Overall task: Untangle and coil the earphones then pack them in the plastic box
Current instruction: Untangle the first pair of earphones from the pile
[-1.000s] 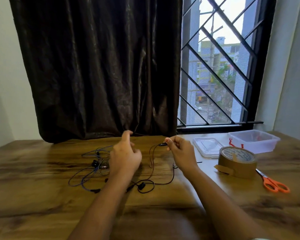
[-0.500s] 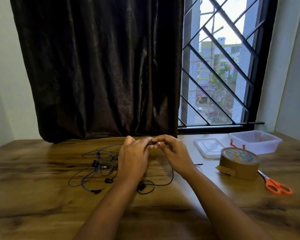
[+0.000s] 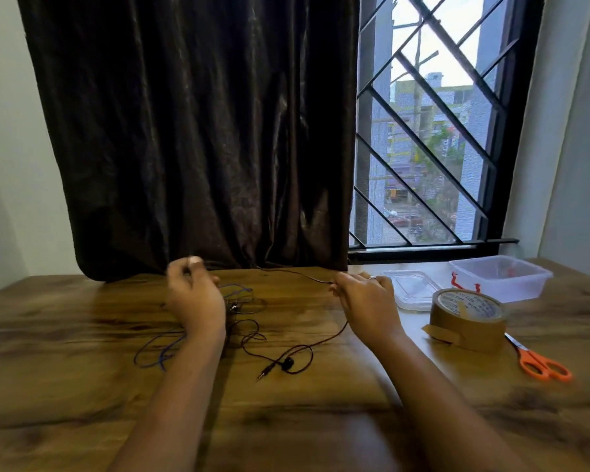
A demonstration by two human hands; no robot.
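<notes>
Left of centre, left hand [image 3: 195, 298] raised above the table [image 3: 65, 386], fingers curled inward and blurred by motion; cannot tell whether gripping anything. Right of centre, right hand [image 3: 365, 301] with fingers curled, pinching the thin cord of the black earphones [image 3: 297, 349] at the fingertips. From that pinch, one stretch of cord up and leftward to the hem of the dark curtain [image 3: 201, 131], lost against it there; another drooping down to loose loops, an earbud and the jack plug on the wood at lower centre. Blue earphones [image 3: 157, 349] in a loose tangle under and beside the left wrist, partly hidden. At the right, plastic box [image 3: 501, 279] open near the window [image 3: 423, 148], its lid [image 3: 413, 289] just left of it and near the right knuckles; tape roll [image 3: 467, 318] in front of both, orange scissors [image 3: 539, 362] beside the roll. Bare wood across the whole lower frame and far left; right side crowded.
</notes>
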